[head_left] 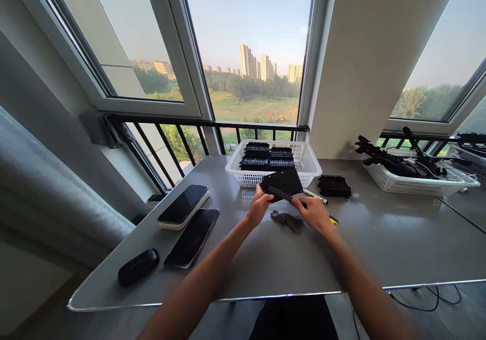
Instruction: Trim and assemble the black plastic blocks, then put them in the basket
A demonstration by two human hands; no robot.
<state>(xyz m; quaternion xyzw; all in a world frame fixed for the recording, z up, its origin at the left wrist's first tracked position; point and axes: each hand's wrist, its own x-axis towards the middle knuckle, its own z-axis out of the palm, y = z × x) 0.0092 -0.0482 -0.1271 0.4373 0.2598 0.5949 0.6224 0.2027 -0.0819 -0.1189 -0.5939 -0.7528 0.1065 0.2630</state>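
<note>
Above the table in front of the basket, a flat black plastic panel (286,179) is tilted up between my hands. A narrow dark strip (280,194) lies across its near side. My left hand (258,207) is closed on the panel's left edge, with its thumb at the strip's left end. My right hand (314,213) pinches the strip's right end; whether it also grips the panel I cannot tell. Crumpled dark grey scraps (288,221) lie beneath my hands. Beside my right hand are a white pen (316,196) and a partly hidden yellow-and-black object (333,221).
A white basket (311,167) of black ribbed parts stands by the window railing. Another black part (334,185) lies right of it. Farther right, a white basket (402,184) holds black pieces and cables. Two phones (184,206) and a black case (138,266) lie left.
</note>
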